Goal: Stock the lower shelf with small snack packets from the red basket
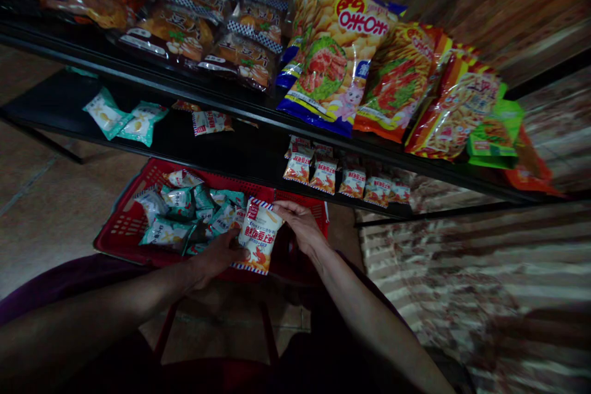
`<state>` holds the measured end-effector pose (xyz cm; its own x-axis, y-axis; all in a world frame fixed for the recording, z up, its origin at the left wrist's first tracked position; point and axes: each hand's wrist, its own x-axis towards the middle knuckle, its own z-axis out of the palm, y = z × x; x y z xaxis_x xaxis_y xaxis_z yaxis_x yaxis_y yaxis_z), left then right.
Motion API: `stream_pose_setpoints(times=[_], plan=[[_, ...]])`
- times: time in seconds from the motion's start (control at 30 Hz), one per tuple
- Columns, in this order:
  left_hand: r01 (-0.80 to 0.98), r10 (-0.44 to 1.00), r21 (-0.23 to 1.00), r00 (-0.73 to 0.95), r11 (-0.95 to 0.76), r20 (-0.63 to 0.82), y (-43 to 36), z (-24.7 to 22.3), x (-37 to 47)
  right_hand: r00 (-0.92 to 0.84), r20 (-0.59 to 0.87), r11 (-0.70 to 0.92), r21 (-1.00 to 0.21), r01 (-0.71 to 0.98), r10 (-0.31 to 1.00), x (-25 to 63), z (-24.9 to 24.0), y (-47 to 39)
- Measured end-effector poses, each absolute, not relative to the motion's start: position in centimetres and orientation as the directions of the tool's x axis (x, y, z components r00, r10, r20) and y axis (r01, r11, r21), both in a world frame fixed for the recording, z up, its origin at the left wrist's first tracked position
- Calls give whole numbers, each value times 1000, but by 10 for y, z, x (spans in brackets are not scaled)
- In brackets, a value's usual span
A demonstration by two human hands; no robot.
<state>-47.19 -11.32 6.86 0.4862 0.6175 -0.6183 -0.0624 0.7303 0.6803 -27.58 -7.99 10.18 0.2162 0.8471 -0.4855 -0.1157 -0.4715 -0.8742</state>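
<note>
Between my two hands is a small white and orange snack bag [259, 237] with red lettering and striped ends, held upright above the red basket's near right part. My left hand [220, 257] grips its lower left edge, thumb across the front. At its upper right corner, my right hand [298, 221] pinches the bag. Below and to the left, the red plastic basket [113, 231] holds several teal and white snack bags [168, 233] and a few red and white ones. Matching small bags [324, 173] stand in rows on the lower shelf.
The black lower shelf [240, 151] also bears teal and white bags [143, 122] at left. Over it, the upper shelf [217, 104] holds bags of potato snacks [170, 31] and large upright snack bags [339, 49]. A patterned curtain-like surface [462, 283] borders the right side.
</note>
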Motion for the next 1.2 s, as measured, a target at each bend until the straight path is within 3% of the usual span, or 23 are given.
stream_pose_setpoints(times=[0.3, 0.43, 0.6, 0.8, 1.2], plan=[[-59, 557, 619, 507, 783, -658, -112, 82, -477, 244, -501, -475, -865, -159, 831, -275, 92, -80], [-160, 567, 564, 459, 810, -684, -106, 86, -477, 251, -567, -524, -823, -220, 785, -276, 98, -79], [-340, 650, 557, 314, 758, -692, -95, 82, -476, 115, -645, -623, -762, -175, 756, -283, 100, -90], [-414, 656, 526, 298, 743, -693, -87, 86, -472, -21, -654, -653, -753, -87, 757, -292, 92, -106], [-432, 654, 492, 483, 756, -582, -85, 93, -472, 64, -641, -618, -759, -206, 765, -285, 89, -105]])
